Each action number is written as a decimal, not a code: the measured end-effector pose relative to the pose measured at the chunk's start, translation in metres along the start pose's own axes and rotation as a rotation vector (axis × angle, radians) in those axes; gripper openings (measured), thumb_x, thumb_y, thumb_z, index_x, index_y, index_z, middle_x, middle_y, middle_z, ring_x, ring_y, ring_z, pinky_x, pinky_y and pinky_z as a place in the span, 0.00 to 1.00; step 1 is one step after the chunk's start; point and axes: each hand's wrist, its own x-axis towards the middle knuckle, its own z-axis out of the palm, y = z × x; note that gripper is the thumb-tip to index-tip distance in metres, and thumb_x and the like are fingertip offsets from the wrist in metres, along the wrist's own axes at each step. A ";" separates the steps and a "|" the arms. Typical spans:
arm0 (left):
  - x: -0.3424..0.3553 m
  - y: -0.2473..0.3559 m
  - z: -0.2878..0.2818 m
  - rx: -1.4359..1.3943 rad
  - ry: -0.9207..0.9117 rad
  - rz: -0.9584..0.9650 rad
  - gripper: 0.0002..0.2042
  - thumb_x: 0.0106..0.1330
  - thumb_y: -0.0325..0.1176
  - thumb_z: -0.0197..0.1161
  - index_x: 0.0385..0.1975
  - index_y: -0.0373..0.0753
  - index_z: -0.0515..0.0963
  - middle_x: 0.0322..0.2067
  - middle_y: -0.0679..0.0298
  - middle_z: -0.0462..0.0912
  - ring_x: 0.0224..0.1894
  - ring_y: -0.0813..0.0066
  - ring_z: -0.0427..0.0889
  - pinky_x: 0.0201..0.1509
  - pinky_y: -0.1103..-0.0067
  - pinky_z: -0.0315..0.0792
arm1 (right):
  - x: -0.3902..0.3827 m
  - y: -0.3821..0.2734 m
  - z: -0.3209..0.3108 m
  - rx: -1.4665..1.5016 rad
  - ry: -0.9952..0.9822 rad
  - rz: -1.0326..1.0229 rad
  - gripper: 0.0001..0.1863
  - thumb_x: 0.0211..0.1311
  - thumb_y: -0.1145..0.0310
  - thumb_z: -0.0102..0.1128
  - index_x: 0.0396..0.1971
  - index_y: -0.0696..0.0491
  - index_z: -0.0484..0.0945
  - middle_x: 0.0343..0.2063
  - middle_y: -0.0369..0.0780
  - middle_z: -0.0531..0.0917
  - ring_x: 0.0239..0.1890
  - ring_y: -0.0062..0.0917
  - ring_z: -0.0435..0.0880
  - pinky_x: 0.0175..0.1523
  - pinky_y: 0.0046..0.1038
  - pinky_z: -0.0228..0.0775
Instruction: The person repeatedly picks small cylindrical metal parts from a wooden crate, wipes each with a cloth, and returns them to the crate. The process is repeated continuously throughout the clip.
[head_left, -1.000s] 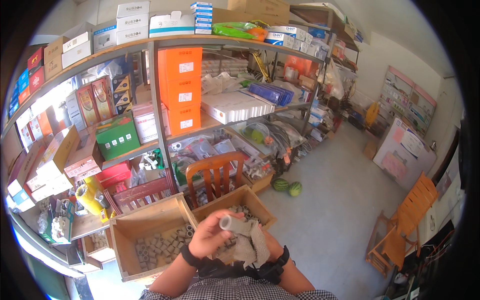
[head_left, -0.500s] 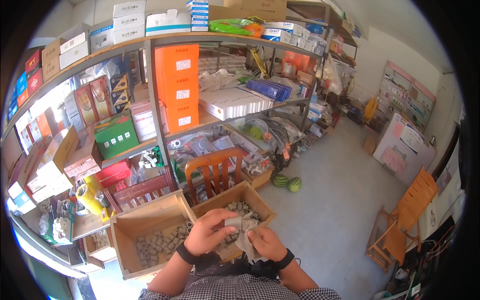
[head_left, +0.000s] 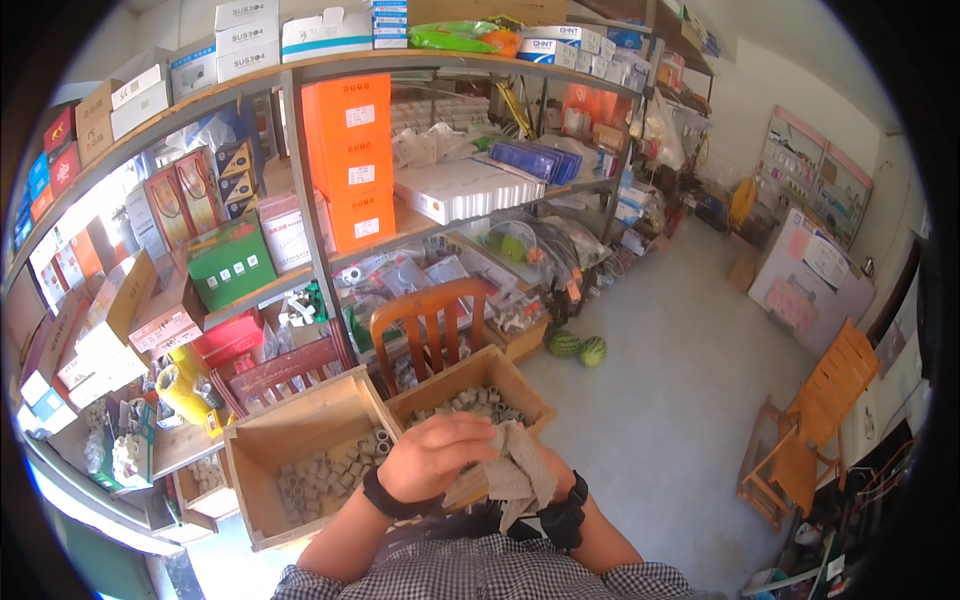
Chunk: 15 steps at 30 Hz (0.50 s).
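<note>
Head view: we look down on both hands, held close together over the near edges of two wooden boxes.
Cloth: the grey-brown cloth (head_left: pixel 522 470) lies between the hands, draped at the right hand, its lower end hanging down.
Right hand: we see the right hand (head_left: pixel 560 482) grasping the cloth, most of its fingers hidden behind the folds.
Left hand: the left hand (head_left: pixel 440 458) reaches to the upper edge of the cloth with fingers extended; we cannot tell whether it grips anything.
Pipe fitting: half a second ago we saw a grey fitting between the left fingers and the cloth; we cannot make it out now.
Change in handling: the right thumb, then visible on top, is now covered. We judge that the cloth has been turned or shifted, so the fitting's position cannot be confirmed.
Left box: the left box (head_left: pixel 290 427) holds loose grey fittings (head_left: pixel 325 481).
Right box: the right box (head_left: pixel 443 384) holds more, partly behind the left hand.
Surroundings: we note a wooden chair (head_left: pixel 430 298) behind the boxes and two watermelons (head_left: pixel 593 351) on the floor.
</note>
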 end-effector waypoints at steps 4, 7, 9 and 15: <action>0.003 0.003 0.001 -0.022 0.021 -0.126 0.26 0.54 0.27 0.74 0.55 0.41 0.77 0.56 0.57 0.77 0.56 0.58 0.79 0.55 0.70 0.79 | -0.002 0.002 0.005 0.136 -0.051 -0.168 0.28 0.78 0.46 0.39 0.61 0.54 0.70 0.49 0.37 0.81 0.46 0.22 0.82 0.50 0.25 0.78; -0.001 0.005 0.003 -0.341 0.070 -0.407 0.33 0.56 0.39 0.77 0.62 0.38 0.72 0.57 0.57 0.74 0.54 0.66 0.80 0.51 0.74 0.80 | -0.003 0.001 -0.001 0.173 -0.023 -0.158 0.27 0.79 0.48 0.39 0.61 0.55 0.70 0.47 0.37 0.81 0.44 0.21 0.82 0.51 0.25 0.77; -0.004 0.005 0.004 -0.348 0.041 -0.496 0.28 0.58 0.33 0.74 0.60 0.39 0.74 0.51 0.56 0.79 0.49 0.66 0.83 0.50 0.74 0.80 | -0.005 -0.001 -0.004 0.008 -0.029 -0.209 0.26 0.80 0.49 0.38 0.60 0.55 0.71 0.46 0.36 0.81 0.43 0.20 0.82 0.51 0.24 0.77; -0.004 0.006 0.011 -0.220 0.087 -0.436 0.20 0.59 0.24 0.70 0.52 0.38 0.78 0.46 0.58 0.81 0.43 0.67 0.83 0.47 0.76 0.79 | -0.013 -0.003 0.005 -0.170 0.041 -0.193 0.27 0.78 0.47 0.40 0.58 0.55 0.72 0.42 0.35 0.82 0.41 0.18 0.82 0.47 0.23 0.77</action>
